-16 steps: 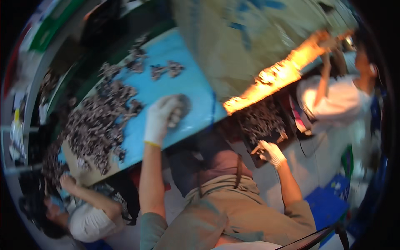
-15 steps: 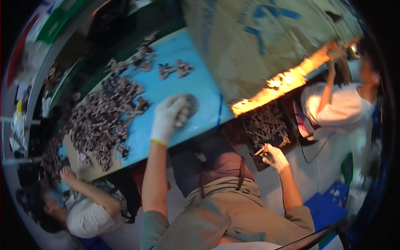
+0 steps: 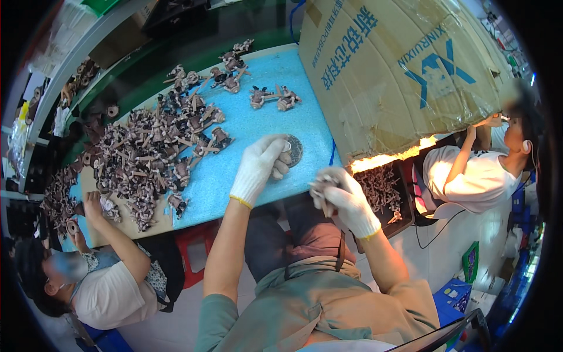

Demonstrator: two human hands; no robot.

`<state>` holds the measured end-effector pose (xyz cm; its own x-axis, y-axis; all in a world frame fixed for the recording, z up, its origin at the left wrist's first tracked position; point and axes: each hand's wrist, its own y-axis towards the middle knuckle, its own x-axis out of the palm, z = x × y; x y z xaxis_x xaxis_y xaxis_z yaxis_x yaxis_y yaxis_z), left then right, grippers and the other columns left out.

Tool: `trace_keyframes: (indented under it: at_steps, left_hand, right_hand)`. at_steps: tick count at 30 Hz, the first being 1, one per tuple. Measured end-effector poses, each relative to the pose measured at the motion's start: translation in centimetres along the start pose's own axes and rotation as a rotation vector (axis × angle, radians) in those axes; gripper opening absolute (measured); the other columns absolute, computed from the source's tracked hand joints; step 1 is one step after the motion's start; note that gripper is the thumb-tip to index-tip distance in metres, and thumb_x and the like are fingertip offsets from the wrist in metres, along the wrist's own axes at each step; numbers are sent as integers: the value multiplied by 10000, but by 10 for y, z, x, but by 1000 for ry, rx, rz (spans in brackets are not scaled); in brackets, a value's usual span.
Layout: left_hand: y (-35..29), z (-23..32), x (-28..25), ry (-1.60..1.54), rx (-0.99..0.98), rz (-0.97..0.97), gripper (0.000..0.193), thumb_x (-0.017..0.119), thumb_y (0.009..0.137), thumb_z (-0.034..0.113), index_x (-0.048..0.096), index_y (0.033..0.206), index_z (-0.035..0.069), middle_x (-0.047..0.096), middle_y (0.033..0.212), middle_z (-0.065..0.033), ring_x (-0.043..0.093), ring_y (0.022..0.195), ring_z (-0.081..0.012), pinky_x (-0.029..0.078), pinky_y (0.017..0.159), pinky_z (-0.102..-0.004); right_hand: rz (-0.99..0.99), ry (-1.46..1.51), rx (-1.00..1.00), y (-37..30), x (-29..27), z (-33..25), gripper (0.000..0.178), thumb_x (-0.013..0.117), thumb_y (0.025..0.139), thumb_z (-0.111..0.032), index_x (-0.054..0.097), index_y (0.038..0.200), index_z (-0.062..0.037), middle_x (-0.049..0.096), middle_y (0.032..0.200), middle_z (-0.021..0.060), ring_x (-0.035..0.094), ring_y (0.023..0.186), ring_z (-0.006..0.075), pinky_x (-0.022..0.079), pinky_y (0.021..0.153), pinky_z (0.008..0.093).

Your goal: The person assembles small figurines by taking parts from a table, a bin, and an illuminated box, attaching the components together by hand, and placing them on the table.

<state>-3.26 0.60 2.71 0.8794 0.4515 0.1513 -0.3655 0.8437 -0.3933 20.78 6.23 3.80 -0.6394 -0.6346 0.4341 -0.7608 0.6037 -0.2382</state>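
My left hand point(image 3: 258, 167), in a white knit glove, is closed at the edge of a round grey disc point(image 3: 297, 151) over the blue mat point(image 3: 246, 126). The disc's near side is hidden by my curled fingers. Just off the mat's front edge, my right hand point(image 3: 346, 202), also gloved, is closed around a small brown-and-pale figurine point(image 3: 321, 190), partly covered by the fingers. Two similar figurines point(image 3: 274, 98) lie apart beyond the disc. To the left spreads a big heap of such figurines point(image 3: 152, 149).
A large cardboard box point(image 3: 404, 76) stands at the right, its lower edge brightly lit. Below it sits a dark tray of figurines point(image 3: 381, 188). Co-workers sit at left point(image 3: 117, 281) and right point(image 3: 469, 170). A red stool point(image 3: 190, 252) is under the table.
My right hand has come up and left from the dark tray toward my left hand, carrying a figurine. My left hand stays at the disc. The whole view has shifted.
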Motion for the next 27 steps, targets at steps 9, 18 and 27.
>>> trace_keyframes:
  at_steps: [9, 18, 27]
  left_hand:
    - [1, -1, -2, 59, 37, -45, 398, 576, 1095, 220, 676, 1356, -64, 698, 852, -55, 624, 638, -95, 498, 545, -251]
    - [5, -5, -6, 30, 29, -29, 372, 570, 1101, 231, 698, 1329, -33, 680, 790, -46, 593, 593, -91, 468, 515, -244]
    - [19, -17, 6, -242, 494, 265, 445, 546, 1114, 304, 624, 1412, -18, 721, 1154, -118, 678, 1050, -165, 545, 937, -321]
  right_hand:
    - [277, -996, -318, 84, 30, -12, 443, 685, 1020, -233, 550, 1380, -13, 722, 1126, 228, 744, 1040, 349, 580, 928, 438]
    - [56, -1514, -337, 95, 49, -42, 415, 629, 1029, -288, 554, 1329, -11, 722, 1125, 260, 745, 1022, 430, 596, 884, 512]
    - [-142, -2025, -156, 119, 77, -43, 347, 613, 1014, -246, 591, 1242, 14, 729, 974, 239, 764, 830, 435, 627, 690, 524]
